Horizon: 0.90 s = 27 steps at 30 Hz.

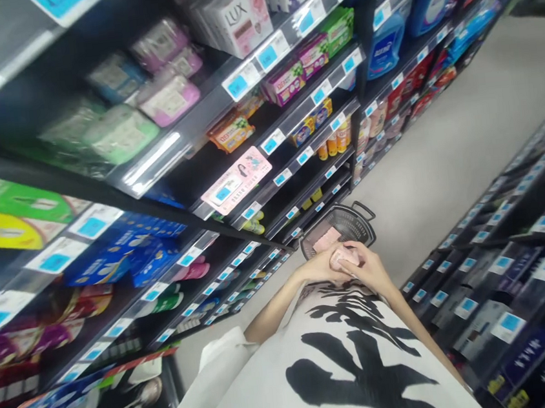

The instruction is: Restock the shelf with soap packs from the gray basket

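Note:
My left hand and my right hand meet low in front of my white shirt with black print. Both are closed around a small pale pink packet held between them. Just beyond the hands, on the floor, stands a dark mesh shopping basket with a pink pack lying inside it.
Dark shop shelves with blue price tags rise on the left, stocked with soap boxes, pink and green packs and blue detergent bottles. Another shelf unit stands on the right. The grey aisle floor runs between them.

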Available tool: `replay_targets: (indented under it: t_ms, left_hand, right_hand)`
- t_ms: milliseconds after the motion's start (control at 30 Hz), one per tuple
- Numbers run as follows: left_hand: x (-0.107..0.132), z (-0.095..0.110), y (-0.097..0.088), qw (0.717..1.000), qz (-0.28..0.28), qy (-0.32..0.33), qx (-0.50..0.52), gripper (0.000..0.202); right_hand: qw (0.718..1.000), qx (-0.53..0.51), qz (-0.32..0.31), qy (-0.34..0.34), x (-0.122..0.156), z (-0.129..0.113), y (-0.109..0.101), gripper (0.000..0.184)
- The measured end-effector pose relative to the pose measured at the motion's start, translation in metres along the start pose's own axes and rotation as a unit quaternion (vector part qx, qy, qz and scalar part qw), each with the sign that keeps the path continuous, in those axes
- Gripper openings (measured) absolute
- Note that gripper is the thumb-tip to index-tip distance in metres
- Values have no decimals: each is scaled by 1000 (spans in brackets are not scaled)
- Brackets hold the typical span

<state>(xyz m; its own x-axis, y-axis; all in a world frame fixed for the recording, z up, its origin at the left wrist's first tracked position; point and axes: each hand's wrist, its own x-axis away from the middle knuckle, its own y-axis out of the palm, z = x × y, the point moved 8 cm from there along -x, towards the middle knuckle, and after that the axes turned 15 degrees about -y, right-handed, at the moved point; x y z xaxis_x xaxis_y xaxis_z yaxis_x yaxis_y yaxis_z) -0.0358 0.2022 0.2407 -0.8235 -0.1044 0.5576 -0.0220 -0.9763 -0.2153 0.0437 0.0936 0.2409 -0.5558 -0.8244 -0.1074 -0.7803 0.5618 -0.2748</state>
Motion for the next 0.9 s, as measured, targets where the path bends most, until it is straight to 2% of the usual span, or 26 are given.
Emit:
replay_targets:
  t_ms: [67, 100, 200, 300, 433, 533, 600, 667, 733, 800, 867, 900]
  left_hand:
    - [1, -4, 7, 994, -83, -27, 67, 79]
    - [1, -5, 9, 989, -104, -34, 99, 74]
    - [1, -1, 6, 985, -98, -31, 141, 70]
    - [4, 12, -7, 995, -70, -31, 59, 68]
    - [16, 43, -44, 989, -50, -13, -141, 68]
    - [31, 63, -87, 968, -4, -12, -250, 63]
    - [44, 75, -125, 958, 55, -20, -282, 58]
    - [63, 91, -170, 952, 134, -14, -275, 57]
    - [86, 108, -220, 933, 242, -11, -265, 58]
    - [111, 120, -269, 880, 370, -45, -296, 56]
    - [134, 128, -306, 795, 479, -99, -360, 50]
    - [144, 130, -319, 750, 516, -125, -394, 47]
  right_hand:
    - [999, -32, -4, -14, 0, -4, 2, 45]
    - [999, -48, 6, -19, -1, -5, 1, 44]
    - [996, -66, 53, -23, -3, -4, -3, 41]
    - [993, -85, 85, -17, -3, -3, -2, 45]
    - [980, -162, 107, -41, -8, -8, 3, 45]
    - [979, -166, 110, -52, -12, -6, 1, 43]
    - [980, -159, 114, -38, -12, 5, -2, 41]
    - [979, -162, 120, -15, -11, 19, -6, 40]
    - [979, -162, 122, 2, -8, 30, -8, 41]
    - [980, -157, 119, 5, -5, 36, -8, 43]
    - [983, -147, 109, 2, -5, 36, -7, 44]
    - [985, -137, 103, 0, -5, 35, -6, 44]
